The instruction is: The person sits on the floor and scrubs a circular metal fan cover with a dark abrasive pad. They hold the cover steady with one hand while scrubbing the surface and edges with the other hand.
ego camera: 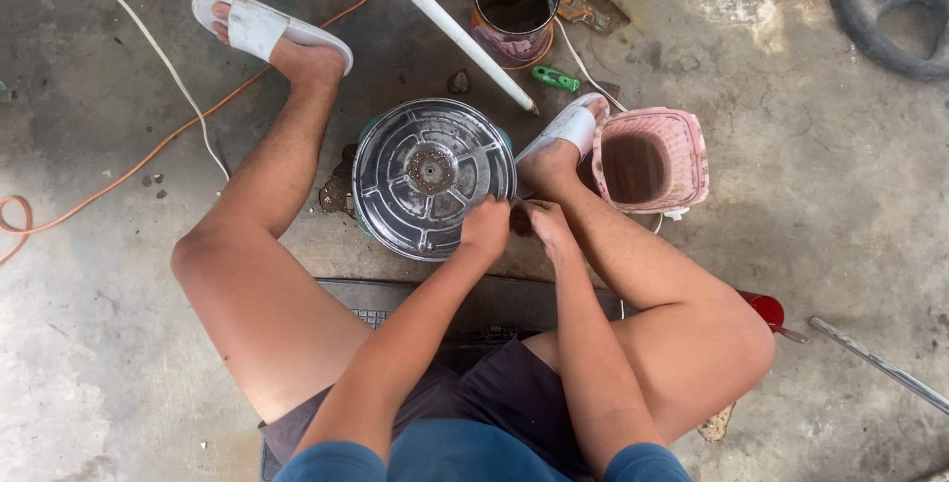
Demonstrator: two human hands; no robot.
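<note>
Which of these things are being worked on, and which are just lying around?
In hand:
left hand
right hand
round metal disc

Lying about:
pink basket
dark tin can
white pipe
green tool
orange cable
tyre

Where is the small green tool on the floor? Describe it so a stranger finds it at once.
Start at the round grey metal disc between the person's feet, then look up and right past the white pipe. The green tool lies on the concrete just below the dark-filled can, beside a white cord. It is the only bright green thing there, short and stubby.
</note>
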